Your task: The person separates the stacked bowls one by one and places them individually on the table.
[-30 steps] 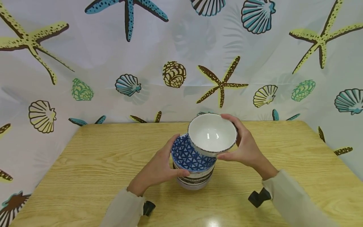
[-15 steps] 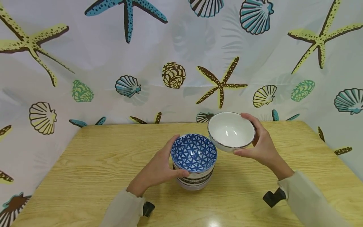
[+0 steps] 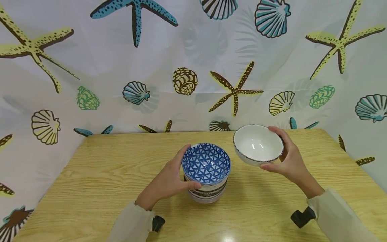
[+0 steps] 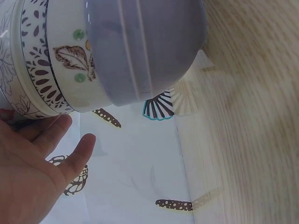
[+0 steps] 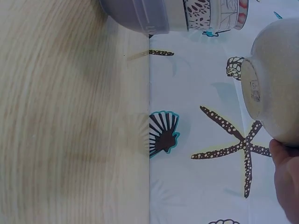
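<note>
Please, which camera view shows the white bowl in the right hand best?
The head view: the white bowl is wholly in frame, its inside clear, partly covered by the right hand. The right wrist view shows its outside and marked base, cut off at the edge. The left wrist view misses it.

A pale wood-grain table (image 3: 115,161) spreads across 6 o'clock, a light patch (image 3: 227,238) shining between 5 and 6. White cloth (image 3: 109,64) printed with seashells (image 3: 136,92) surrounds it from 9 through 12 to 3, yellow starfish (image 3: 340,43) at 10 and 2, a blue starfish (image 3: 136,16) at 11.
</note>
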{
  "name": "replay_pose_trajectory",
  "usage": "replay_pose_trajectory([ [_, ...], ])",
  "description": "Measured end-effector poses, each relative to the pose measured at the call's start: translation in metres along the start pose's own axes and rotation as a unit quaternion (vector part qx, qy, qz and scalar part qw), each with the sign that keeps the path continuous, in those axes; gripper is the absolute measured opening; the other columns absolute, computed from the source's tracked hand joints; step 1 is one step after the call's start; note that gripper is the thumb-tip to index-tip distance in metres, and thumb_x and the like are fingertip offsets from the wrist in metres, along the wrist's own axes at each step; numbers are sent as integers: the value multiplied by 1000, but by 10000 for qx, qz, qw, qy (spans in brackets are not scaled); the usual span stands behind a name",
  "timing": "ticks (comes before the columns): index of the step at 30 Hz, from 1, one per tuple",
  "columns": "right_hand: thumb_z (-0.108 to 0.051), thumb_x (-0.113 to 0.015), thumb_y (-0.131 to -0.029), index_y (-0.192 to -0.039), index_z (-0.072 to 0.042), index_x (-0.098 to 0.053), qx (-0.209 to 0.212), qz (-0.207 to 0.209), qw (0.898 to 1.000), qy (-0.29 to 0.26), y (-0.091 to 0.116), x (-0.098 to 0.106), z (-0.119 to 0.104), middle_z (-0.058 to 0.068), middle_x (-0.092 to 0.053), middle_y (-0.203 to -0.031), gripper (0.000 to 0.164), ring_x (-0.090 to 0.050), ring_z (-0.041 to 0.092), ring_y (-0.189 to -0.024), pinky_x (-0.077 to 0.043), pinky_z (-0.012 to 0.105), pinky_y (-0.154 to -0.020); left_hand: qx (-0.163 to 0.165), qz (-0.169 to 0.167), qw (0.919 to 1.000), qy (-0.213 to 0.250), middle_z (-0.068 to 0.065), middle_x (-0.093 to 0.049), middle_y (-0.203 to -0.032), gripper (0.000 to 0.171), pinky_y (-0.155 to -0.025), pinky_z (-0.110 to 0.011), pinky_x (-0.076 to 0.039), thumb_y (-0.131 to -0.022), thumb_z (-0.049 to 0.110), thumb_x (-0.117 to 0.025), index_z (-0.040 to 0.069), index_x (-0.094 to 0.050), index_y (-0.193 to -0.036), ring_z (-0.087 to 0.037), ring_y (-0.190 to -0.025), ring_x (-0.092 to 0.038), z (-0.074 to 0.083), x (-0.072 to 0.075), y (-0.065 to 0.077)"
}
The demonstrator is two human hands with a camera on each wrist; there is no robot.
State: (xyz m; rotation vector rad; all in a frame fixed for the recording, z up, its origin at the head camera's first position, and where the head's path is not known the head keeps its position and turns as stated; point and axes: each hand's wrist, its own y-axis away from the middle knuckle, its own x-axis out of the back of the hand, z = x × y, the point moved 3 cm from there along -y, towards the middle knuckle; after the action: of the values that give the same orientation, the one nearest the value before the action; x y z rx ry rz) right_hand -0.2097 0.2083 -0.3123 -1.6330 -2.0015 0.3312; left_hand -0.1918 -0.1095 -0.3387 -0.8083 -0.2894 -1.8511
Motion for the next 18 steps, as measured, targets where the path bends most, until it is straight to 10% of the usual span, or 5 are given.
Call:
replay_pose_trajectory([
  [18,16,-76,-65,-143,2,-30,-211,118,9994,228,25,15,21,-6,-39,-135,91,-47,6,-112,-48,9,-87,-25,9,10000,-32,-21,-25,-154,111,-107,-60,-33,-74,41,-81,9,-11,-153,-42,-137,-35,-1,1,1],
])
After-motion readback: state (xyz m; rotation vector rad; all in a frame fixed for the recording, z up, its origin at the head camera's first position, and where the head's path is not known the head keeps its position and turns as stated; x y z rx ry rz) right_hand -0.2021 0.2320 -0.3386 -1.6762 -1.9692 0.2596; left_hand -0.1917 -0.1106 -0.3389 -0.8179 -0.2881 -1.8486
